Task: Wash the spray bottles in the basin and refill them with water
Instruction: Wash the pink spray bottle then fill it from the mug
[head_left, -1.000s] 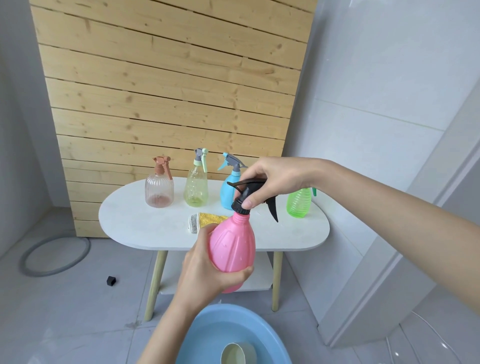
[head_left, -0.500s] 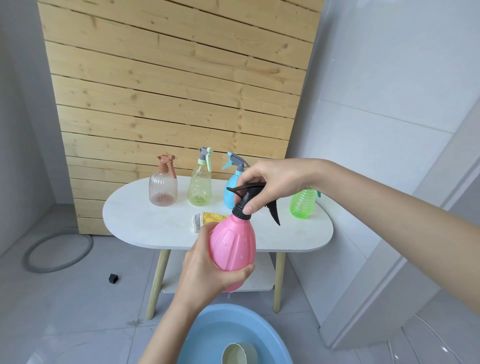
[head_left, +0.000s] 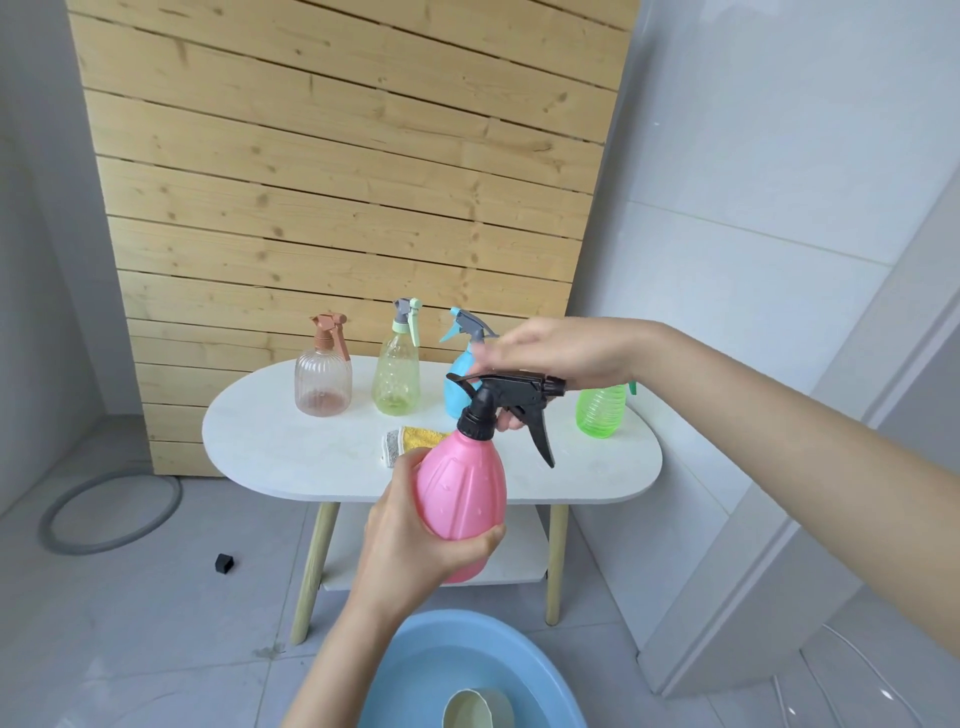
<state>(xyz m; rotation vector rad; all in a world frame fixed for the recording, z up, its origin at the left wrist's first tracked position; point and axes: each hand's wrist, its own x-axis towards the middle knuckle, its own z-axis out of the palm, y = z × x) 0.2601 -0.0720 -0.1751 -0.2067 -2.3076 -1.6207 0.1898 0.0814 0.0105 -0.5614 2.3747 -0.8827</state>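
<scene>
My left hand (head_left: 410, 540) grips the body of a pink spray bottle (head_left: 462, 499), held upright above a blue basin (head_left: 395, 675). My right hand (head_left: 550, 353) is closed around the bottle's black spray head (head_left: 511, 397), fingers blurred. On the white oval table (head_left: 291, 447) stand a ribbed brownish-pink bottle (head_left: 322, 371), a pale yellow-green bottle (head_left: 397, 366), a blue bottle (head_left: 460, 382) partly hidden behind the pink one, and a green ribbed bottle (head_left: 601, 410) behind my right wrist.
A yellow and grey sponge cloth (head_left: 408, 441) lies on the table. A cream cup (head_left: 475, 709) sits in the basin's water. A grey hose loop (head_left: 111, 512) and a small black cap (head_left: 224, 562) lie on the tiled floor at left. A white wall stands at right.
The black spray head has turned so its nozzle now points left and its trigger right. My right hand has shifted over its top; the pink bottle stays in my left hand.
</scene>
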